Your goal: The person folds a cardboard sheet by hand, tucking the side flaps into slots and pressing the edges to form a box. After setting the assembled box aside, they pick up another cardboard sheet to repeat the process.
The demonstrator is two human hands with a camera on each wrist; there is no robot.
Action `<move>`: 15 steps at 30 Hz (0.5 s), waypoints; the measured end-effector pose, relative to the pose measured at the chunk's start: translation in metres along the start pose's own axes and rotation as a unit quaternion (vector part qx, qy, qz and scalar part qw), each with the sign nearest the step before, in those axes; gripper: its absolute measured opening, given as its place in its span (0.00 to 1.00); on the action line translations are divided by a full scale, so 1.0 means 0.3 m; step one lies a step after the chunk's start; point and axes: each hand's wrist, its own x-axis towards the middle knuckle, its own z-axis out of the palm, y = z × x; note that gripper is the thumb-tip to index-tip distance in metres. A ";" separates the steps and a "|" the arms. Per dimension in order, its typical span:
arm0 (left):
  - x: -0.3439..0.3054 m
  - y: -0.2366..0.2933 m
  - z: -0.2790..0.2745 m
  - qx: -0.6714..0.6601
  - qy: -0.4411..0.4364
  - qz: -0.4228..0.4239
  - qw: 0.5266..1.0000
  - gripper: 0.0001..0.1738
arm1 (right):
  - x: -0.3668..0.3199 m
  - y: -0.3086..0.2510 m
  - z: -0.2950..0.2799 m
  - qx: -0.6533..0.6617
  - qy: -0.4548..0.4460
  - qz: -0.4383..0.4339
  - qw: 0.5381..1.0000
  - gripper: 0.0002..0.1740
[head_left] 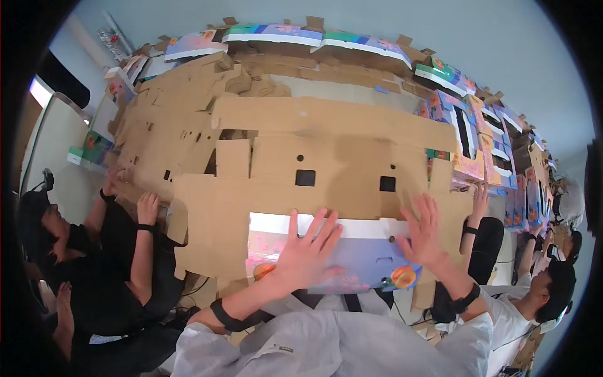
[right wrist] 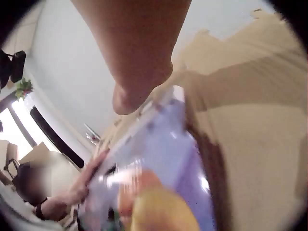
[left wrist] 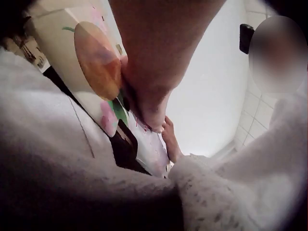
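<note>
Fingers spread and straight, my left hand (head_left: pixel 309 252) lies over the printed cardboard panel (head_left: pixel 361 254), which is purple and pink with fruit pictures and a white strip along its far edge. My right hand (head_left: pixel 425 234) is at the panel's right end, its fingers extended past the far edge over the brown cardboard sheet (head_left: pixel 270 195). That flat sheet has round and square cut-outs. In the left wrist view, a fruit picture on the panel (left wrist: pixel 98 60) shows beside my left hand (left wrist: pixel 149 108). The right wrist view has the purple panel (right wrist: pixel 166 139) below my right hand (right wrist: pixel 137 94).
More flat brown cardboard (head_left: pixel 157 113) is spread at the left. Printed boxes (head_left: pixel 455 135) stand at the right, and a row of printed cartons (head_left: pixel 273 34) lines the back. A person in black (head_left: pixel 94 251) sits at the left; another in white (head_left: pixel 521 301) is at the right.
</note>
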 end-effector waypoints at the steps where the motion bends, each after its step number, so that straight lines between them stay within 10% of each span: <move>1: 0.003 -0.003 0.004 -0.016 0.009 0.008 1.000 0.48 | 0.075 0.015 -0.010 -0.015 0.024 0.019 0.999 0.33; 8: 0.008 -0.003 -0.010 -0.043 0.010 0.015 0.999 0.48 | 0.582 0.283 0.091 -0.055 0.036 0.136 0.988 0.42; 15: 0.001 0.010 0.004 -0.039 0.016 -0.009 0.999 0.47 | 0.614 0.248 -0.007 -0.045 0.066 0.143 0.986 0.36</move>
